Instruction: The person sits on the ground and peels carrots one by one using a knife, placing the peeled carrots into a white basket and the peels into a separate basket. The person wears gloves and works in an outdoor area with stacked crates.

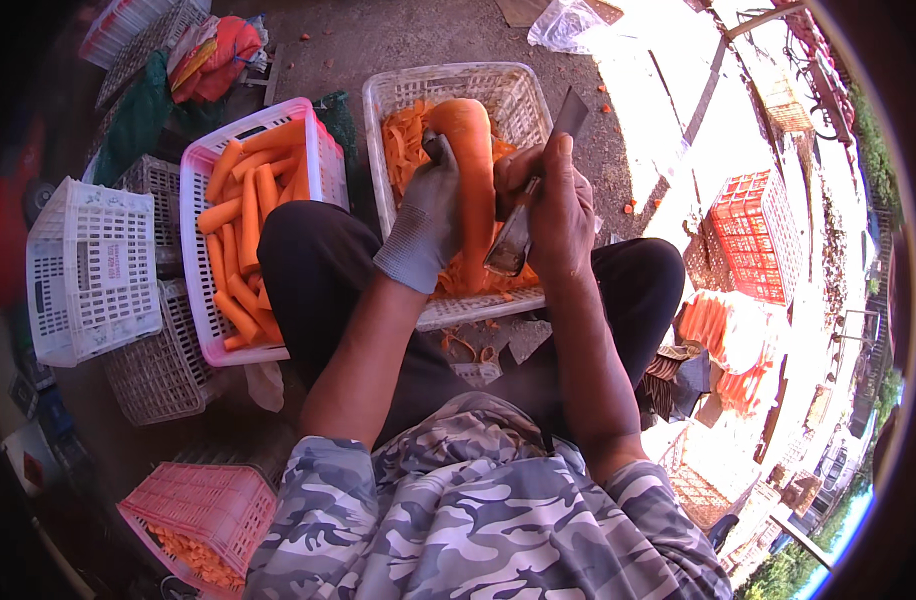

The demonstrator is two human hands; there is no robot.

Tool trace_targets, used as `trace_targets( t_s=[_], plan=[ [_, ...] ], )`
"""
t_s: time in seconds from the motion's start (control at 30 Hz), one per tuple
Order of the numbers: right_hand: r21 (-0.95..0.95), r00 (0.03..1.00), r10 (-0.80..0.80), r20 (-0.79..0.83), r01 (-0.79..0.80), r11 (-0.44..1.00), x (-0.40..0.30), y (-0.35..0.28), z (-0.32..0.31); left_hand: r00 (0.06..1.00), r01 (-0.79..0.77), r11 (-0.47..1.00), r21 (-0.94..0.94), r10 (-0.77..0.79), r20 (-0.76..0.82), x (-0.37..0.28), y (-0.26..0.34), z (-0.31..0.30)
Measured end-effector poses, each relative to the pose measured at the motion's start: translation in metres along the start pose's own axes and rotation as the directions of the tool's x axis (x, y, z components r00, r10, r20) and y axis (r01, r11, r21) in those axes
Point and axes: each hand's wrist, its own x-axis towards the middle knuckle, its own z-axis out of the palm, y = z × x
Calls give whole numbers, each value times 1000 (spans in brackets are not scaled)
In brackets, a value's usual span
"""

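Observation:
My left hand [430,206], in a grey knit-cuffed work glove, grips a large carrot [469,172] upright along its side. The carrot's thick end points away from me and its narrow end toward my lap. In my bare right hand [561,210] is a metal-bladed hand tool [512,244]; its flat end [570,112] sticks out above my thumb. The tool's lower end is close beside the carrot; whether they touch I cannot tell. Beneath both hands, between my knees, a white plastic basket [537,97] holds orange carrot peelings [405,135].
Left of my knee, a pink-and-white crate [195,292] holds peeled carrots [252,217]. White crates [94,270] stand farther left. A pink crate [210,495] of orange pieces sits at lower left. On the sunlit right are a red crate [758,232] and bagged carrots [728,330].

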Motion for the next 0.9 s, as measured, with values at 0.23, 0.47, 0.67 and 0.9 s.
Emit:
trace_targets(
  t_s=[0.23, 0.47, 0.67, 0.9],
  plan=[
    [-223, 965, -161, -208, 114, 968, 3, 16, 12, 980, 170, 961, -216, -142, 140, -3, 3, -13],
    [-229, 949, -220, -227, 167, 959, 0, 17, 16, 920, 287, 548, -786, -387, 65, -9, -4, 48],
    [-212, 942, -237, -237, 188, 959, -11, 19, 25, 961, 274, 908, -318, -265, 74, -2, -4, 10],
    [-245, 948, -245, -201, 194, 950, -14, 19, 33, 950, 157, 901, -403, -250, -188, -4, -8, 46]
  ],
)
